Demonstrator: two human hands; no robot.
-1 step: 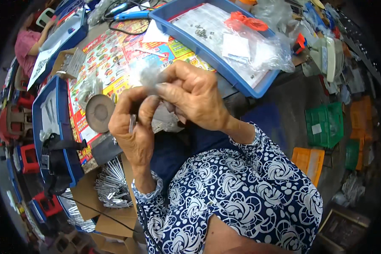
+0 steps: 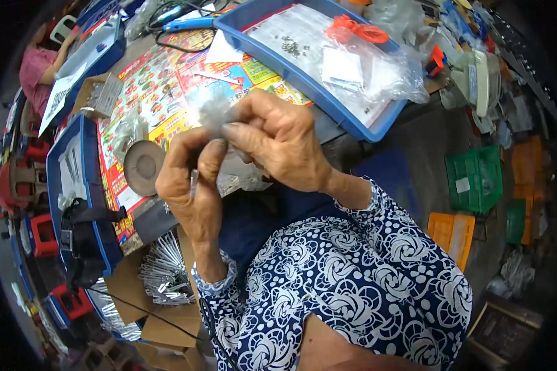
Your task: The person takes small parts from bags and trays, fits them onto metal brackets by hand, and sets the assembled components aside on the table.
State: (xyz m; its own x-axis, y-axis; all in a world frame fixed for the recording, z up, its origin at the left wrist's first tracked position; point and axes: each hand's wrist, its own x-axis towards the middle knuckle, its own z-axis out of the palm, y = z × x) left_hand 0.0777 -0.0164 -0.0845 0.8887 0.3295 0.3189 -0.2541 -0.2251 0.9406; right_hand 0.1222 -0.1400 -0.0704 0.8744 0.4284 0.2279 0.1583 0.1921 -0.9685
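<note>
While both hands meet, left hand point(image 2: 192, 185) fingers pinching small metal pin point(image 2: 194, 183), right hand point(image 2: 278, 139) fingers gripping clear bag point(image 2: 213, 111) above

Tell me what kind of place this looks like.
Probably a small workshop for hand assembly or packing. The left hand and right hand work a small clear plastic bag over a cluttered table, beside a blue tray of tiny metal parts and a cardboard box of metal pieces.

Dressed in a dark blue blouse printed all over with white rose-like flowers and dots. Sleeves ending in gathered cuffs at both wrists. Bare of rings or gloves on left hand point(image 2: 189, 185) and right hand point(image 2: 284, 145).
</note>
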